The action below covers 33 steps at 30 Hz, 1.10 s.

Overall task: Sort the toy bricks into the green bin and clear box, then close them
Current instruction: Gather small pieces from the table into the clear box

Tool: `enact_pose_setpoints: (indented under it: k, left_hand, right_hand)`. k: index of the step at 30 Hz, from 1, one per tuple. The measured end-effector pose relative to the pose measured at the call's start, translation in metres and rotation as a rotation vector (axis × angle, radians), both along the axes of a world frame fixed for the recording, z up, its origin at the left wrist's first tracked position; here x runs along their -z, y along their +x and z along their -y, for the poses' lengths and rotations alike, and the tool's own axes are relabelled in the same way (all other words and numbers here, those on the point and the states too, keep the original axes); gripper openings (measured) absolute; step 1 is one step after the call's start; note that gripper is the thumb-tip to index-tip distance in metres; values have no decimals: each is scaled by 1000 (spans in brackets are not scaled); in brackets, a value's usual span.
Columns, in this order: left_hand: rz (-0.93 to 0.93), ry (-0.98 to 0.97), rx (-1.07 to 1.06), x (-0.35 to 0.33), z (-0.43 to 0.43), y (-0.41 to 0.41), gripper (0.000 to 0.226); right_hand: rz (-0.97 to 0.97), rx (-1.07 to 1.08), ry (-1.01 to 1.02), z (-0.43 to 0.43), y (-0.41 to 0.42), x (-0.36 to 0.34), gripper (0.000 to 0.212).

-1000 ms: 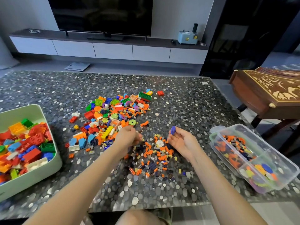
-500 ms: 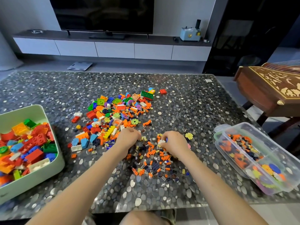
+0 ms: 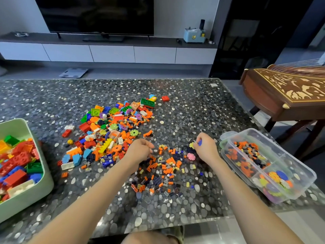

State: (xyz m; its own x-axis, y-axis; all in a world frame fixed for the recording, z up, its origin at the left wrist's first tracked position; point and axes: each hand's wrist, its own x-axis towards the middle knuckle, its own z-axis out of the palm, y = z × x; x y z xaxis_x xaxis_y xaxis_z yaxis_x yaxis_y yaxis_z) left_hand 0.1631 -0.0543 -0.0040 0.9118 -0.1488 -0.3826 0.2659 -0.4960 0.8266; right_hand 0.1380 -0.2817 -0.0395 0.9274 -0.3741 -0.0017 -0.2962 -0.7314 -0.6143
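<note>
One blue piece (image 3: 200,142) pinched in right hand (image 3: 206,149), left hand (image 3: 140,150) curled over small bricks (image 3: 167,164), hold unclear

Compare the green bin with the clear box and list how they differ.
The green bin is opaque, while the clear box is see-through. The green bin holds large bricks; the clear box holds tiny pieces and flower discs. The green bin shows one undivided space, but the clear box is split into compartments. Both stand open and partly filled.

Bare forearms (image 3: 91,196), olive shorts edge (image 3: 178,234)
</note>
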Motion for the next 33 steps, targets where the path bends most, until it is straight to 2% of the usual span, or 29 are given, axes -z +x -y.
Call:
enact_pose_setpoints:
  k: [4, 7, 12, 16, 22, 27, 33]
  left_hand:
    - [61, 96, 150, 1, 27, -10, 21]
    - [231, 217, 313, 7, 60, -15, 20]
    - [459, 460, 420, 18, 99, -18, 22]
    - [445, 510, 405, 25, 114, -17, 28]
    - [453, 560, 501, 23, 121, -19, 29]
    - [366, 595, 464, 19, 121, -17, 44]
    - [353, 668, 489, 15, 126, -21, 24]
  right_hand:
    - [-36, -93, 4, 1, 6, 0, 24]
    - [-55, -91, 21, 4, 2, -1, 25]
    - [128, 42, 123, 7, -22, -11, 28]
    - [177, 12, 140, 10, -48, -23, 28]
    - [200, 10, 182, 21, -74, -36, 31]
    - [207, 36, 178, 37, -93, -40, 37]
    - [200, 64, 232, 45, -106, -44, 35]
